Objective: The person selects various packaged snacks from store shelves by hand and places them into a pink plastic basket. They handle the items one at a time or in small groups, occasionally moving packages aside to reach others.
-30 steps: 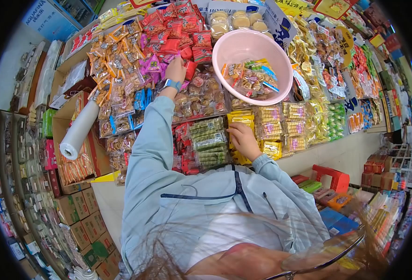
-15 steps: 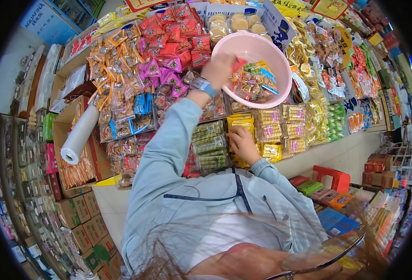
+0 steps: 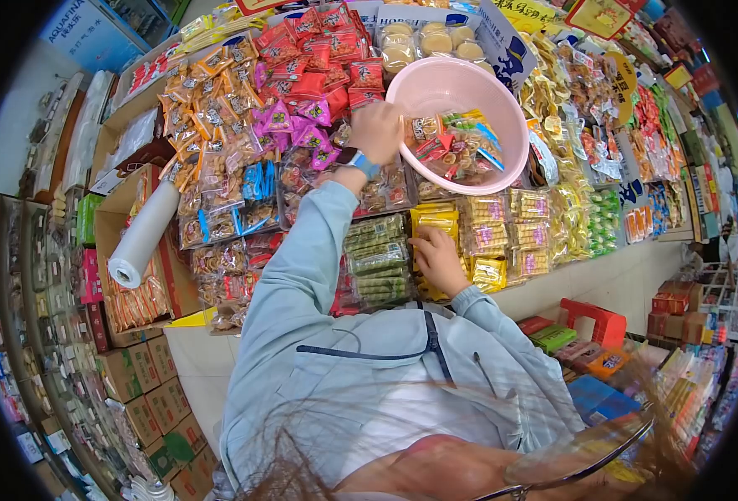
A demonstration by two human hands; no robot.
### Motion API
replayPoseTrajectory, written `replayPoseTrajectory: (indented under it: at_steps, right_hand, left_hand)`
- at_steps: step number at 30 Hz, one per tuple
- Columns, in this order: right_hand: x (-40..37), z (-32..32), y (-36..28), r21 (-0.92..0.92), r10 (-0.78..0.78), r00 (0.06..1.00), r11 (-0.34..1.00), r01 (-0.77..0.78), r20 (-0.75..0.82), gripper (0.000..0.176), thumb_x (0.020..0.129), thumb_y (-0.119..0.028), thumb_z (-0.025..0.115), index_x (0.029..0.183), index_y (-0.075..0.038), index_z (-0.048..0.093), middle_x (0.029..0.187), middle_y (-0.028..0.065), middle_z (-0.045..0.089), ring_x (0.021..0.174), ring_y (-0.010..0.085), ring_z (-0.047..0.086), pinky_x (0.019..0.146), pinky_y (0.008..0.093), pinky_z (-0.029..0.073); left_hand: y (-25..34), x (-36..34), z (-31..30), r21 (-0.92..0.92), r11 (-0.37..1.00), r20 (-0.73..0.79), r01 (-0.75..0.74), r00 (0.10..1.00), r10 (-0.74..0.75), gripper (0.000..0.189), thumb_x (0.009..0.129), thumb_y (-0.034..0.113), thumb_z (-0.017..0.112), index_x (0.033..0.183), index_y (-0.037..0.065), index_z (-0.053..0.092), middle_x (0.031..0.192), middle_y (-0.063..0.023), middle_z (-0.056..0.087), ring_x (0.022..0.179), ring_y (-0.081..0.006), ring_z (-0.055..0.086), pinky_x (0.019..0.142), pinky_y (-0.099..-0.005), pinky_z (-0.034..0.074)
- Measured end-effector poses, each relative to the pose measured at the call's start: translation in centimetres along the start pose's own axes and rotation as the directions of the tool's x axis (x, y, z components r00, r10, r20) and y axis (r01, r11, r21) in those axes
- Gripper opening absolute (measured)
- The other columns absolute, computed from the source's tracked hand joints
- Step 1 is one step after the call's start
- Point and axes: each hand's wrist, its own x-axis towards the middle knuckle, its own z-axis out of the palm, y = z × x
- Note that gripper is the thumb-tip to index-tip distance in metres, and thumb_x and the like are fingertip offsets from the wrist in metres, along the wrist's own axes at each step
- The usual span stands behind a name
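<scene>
1. Our left hand (image 3: 377, 129) is at the near-left rim of the round pink plastic basin (image 3: 452, 83), which sits far-centre on top of the snack display. The fingers are bent together over the rim. We cannot tell whether they hold anything.
2. Our right hand (image 3: 440, 260) rests near us on the stack of yellow wrapped packets (image 3: 431, 215), fingers slightly apart and clamped on nothing visible.
3. The basin holds mixed clear-wrapped biscuit packets (image 3: 461, 146), heaped toward its right side.
4. Judgement: we are loading the basin. Packets are best released low, inside the rim, over the barer far wall. The basin sits on loose packets, so leaning on its rim may tip it.
5. Red foil packets (image 3: 319, 50) crowd just left of the basin.
6. The only free room is the air above the display. The white roll of plastic bags (image 3: 142, 234) lies well apart, left.
</scene>
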Motion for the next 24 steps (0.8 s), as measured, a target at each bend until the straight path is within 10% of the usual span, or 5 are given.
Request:
replayPoseTrajectory:
  at_steps: [3, 8, 11, 16, 24]
  right_hand:
    - [0.2, -0.3, -0.1, -0.017, -0.008, 1.0, 1.0, 0.009, 0.012, 0.024, 0.081, -0.01, 0.063, 0.105, -0.01, 0.067, 0.117, 0.0086, 0.057, 0.11, 0.0305, 0.053, 0.091, 0.0437, 0.043]
    - [-0.1, -0.1, 0.2, -0.039, -0.026, 0.999, 0.999, 0.027, 0.019, 0.032, 0.076, -0.011, 0.065, 0.108, -0.011, 0.066, 0.12, 0.0077, 0.057, 0.112, 0.0294, 0.053, 0.091, 0.0442, 0.044]
    - [-0.5, -0.1, 0.1, -0.056, -0.015, 0.999, 0.998, 0.017, 0.033, 0.038, 0.074, -0.011, 0.065, 0.112, -0.012, 0.064, 0.124, 0.0077, 0.055, 0.114, 0.0289, 0.053, 0.092, 0.0449, 0.044]
    - [-1.1, -0.1, -0.2, -0.079, 0.0, 0.999, 0.997, 0.003, 0.045, 0.042, 0.077, -0.011, 0.064, 0.119, -0.012, 0.062, 0.13, 0.0095, 0.052, 0.119, 0.0302, 0.051, 0.098, 0.0442, 0.042]
    - [-1.6, 0.6, -0.3, -0.152, -0.006, 0.999, 0.988, 0.014, 0.054, 0.05, 0.072, -0.011, 0.065, 0.122, -0.014, 0.061, 0.134, 0.0109, 0.049, 0.126, 0.0296, 0.046, 0.103, 0.0432, 0.038]
  left_hand:
    - [-5.4, -0.3, 1.0, 0.07, 0.958, -0.159, 0.278, 0.951, -0.264, 0.039, 0.08, 0.016, 0.064, 0.117, 0.005, 0.059, 0.105, -0.0159, 0.062, 0.101, -0.0345, 0.058, 0.087, -0.046, 0.048]
    - [-9.9, -0.3, 4.5, 0.309, 0.951, -0.008, -0.002, 1.0, 0.005, 0.046, 0.079, 0.019, 0.068, 0.121, 0.007, 0.057, 0.115, -0.0127, 0.058, 0.106, -0.0317, 0.057, 0.089, -0.0463, 0.048]
    - [-8.6, 1.3, 6.2, 0.444, 0.885, 0.129, 0.141, 0.967, -0.219, 0.047, 0.077, 0.02, 0.071, 0.122, 0.01, 0.058, 0.114, -0.0116, 0.056, 0.106, -0.0319, 0.056, 0.086, -0.0467, 0.048]
    - [-9.1, 2.8, 6.7, 0.556, 0.831, 0.115, 0.01, 0.989, -0.089, 0.016, 0.089, 0.018, 0.053, 0.099, 0.012, 0.064, 0.1, -0.0105, 0.059, 0.083, -0.0327, 0.063, 0.068, -0.0457, 0.052]
    - [-9.1, 3.5, 0.8, 0.25, 0.954, 0.142, 0.164, 0.969, -0.204, 0.014, 0.089, 0.012, 0.051, 0.099, 0.007, 0.059, 0.101, -0.0163, 0.062, 0.089, -0.0375, 0.064, 0.076, -0.0502, 0.052]
